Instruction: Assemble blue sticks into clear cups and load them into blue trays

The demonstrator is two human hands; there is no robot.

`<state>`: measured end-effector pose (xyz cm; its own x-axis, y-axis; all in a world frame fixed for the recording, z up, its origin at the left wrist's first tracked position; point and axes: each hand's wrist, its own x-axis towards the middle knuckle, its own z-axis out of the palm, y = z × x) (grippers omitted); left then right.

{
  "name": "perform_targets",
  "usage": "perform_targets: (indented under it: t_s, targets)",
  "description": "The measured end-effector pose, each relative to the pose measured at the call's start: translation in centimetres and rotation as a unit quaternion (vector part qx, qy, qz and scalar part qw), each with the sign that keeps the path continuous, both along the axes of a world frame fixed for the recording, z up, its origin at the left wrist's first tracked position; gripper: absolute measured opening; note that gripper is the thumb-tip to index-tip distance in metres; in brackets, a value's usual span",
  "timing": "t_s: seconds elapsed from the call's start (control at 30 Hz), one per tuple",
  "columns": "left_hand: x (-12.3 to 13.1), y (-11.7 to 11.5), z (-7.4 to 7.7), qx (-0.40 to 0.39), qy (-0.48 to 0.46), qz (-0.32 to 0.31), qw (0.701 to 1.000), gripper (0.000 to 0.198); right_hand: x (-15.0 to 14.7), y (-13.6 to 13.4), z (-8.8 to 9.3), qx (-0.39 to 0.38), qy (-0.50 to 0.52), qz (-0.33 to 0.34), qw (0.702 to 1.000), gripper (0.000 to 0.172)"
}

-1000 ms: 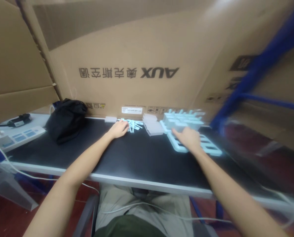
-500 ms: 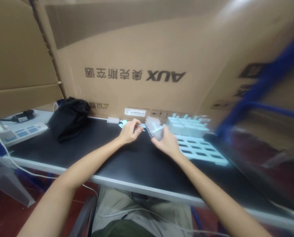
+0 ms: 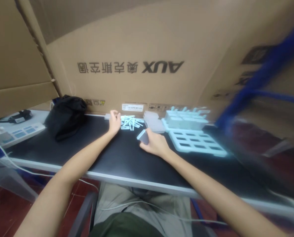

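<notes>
My right hand [image 3: 157,143] grips a small translucent plastic box [image 3: 143,137] with a pale blue edge, tilted above the black tabletop. My left hand [image 3: 115,122] is at the left end of a loose pile of light blue plastic sticks [image 3: 131,122]. Its fingers are curled in, and what they hold, if anything, is hidden. Just left of it, a small whitish block [image 3: 107,116] lies against the carton. Several translucent plastic pieces [image 3: 155,123] stand behind my right hand. To their right are a light blue ice-pop mould [image 3: 186,119] and a flat frame with rectangular openings [image 3: 198,142].
A large cardboard carton [image 3: 127,39] walls off the back of the table [image 3: 117,161]. On the left lie a black cloth bag [image 3: 65,117] and a white power strip [image 3: 25,130] with a cable. A blue metal bar [image 3: 258,79] slants across the right.
My left hand has moved left, uncovering the pile of sticks. My right hand has drawn back and left with a small box, leaving the translucent pieces standing on the table.
</notes>
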<state>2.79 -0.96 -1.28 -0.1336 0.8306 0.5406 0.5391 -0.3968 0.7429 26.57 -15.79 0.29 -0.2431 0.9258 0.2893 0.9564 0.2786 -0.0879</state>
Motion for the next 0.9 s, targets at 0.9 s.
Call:
perform_targets:
  t_s: [0.9]
  targets:
    - [6.6, -7.8, 0.4, -0.003, 0.217, -0.403, 0.889, 0.047, 0.8, 0.3, -0.7, 0.000, -0.008, 0.000, 1.000, 0.064]
